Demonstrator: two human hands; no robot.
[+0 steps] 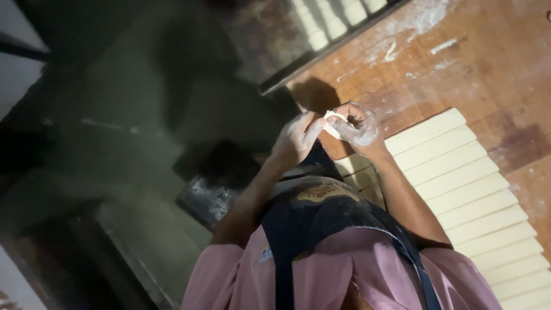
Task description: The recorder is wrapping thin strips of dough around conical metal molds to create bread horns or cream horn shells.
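1. Head view: the left hand (295, 138) and the right hand (360, 129), both dusted with flour, meet above the wooden counter (488, 63). Together they pinch one small piece of pale dough (333, 121), which sits between their fingertips, clear of the counter.
2. Below the right forearm lies a row of cut dough strips (476, 206), side by side (about thirteen can be counted; some are hidden by the arm).
3. A tray (321, 34) with more pale strips sits at the counter's far edge.

Left hand (295, 138), right hand (359, 129) pinch dough piece (333, 119)
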